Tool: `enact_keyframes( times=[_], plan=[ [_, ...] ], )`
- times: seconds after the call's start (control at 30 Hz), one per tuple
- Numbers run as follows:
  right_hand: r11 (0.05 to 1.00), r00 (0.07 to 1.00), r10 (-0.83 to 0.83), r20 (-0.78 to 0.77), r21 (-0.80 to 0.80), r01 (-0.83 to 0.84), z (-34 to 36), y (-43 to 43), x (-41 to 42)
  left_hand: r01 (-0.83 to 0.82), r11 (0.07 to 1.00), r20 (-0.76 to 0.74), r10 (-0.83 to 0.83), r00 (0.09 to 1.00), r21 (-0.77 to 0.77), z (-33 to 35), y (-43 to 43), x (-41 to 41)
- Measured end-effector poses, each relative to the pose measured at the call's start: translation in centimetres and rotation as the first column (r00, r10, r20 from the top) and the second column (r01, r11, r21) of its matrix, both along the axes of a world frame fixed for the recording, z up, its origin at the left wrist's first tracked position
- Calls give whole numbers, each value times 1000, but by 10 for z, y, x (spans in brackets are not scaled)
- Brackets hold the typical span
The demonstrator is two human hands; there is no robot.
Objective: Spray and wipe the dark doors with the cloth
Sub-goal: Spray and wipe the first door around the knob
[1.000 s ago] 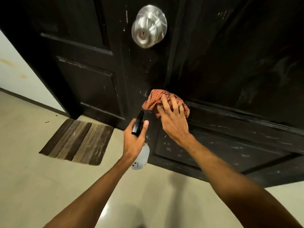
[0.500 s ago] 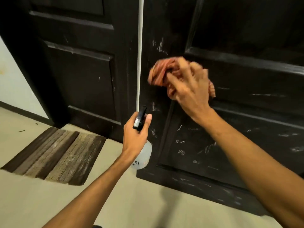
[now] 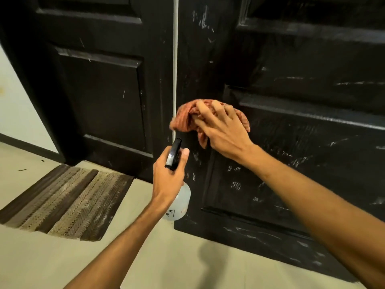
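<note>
A: Right hand (image 3: 224,130)?
B: Your fingers are spread and curled over the bunched cloth (image 3: 187,118), gripping it and pressing it flat on the right door (image 3: 291,142), at the left end of the rail between its panels, just right of the pale gap (image 3: 175,69).

A: Left hand (image 3: 168,178)?
B: You're wrapped round the neck of the bottle (image 3: 181,203), thumb up beside the black spray head (image 3: 174,153). Nozzle points at the door, just under the cloth. Can't tell if it touches the door. Clear body hangs below your fist.

A: Doors?
B: Two dark panelled ones. Left door (image 3: 100,97) is apart from both your hands. The right one has pale scuffs and streaks all over its lower panel and bottom rail.

A: Anything else?
B: Striped brown mat (image 3: 62,201) on the beige floor (image 3: 187,263) in front of the left door. White wall (image 3: 18,105) with a dark skirting far left.
</note>
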State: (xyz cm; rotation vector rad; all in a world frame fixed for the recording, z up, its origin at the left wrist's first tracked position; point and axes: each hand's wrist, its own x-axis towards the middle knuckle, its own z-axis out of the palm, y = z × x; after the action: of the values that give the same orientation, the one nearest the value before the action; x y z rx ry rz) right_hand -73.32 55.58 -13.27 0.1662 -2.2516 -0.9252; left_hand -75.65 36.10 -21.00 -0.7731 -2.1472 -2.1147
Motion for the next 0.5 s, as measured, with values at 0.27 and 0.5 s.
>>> enact_keyframes(
  times=[0.27,0.5],
  plan=[
    [984,973,40,-227,-159,-77,36,-9,-13,-19,999,-33,21,999,49,15,-15,-5],
    [998,999,29,-30,-56,-31,32,-15,-11,-2,999,0,2,1000,44,4,-29,-2]
  ],
)
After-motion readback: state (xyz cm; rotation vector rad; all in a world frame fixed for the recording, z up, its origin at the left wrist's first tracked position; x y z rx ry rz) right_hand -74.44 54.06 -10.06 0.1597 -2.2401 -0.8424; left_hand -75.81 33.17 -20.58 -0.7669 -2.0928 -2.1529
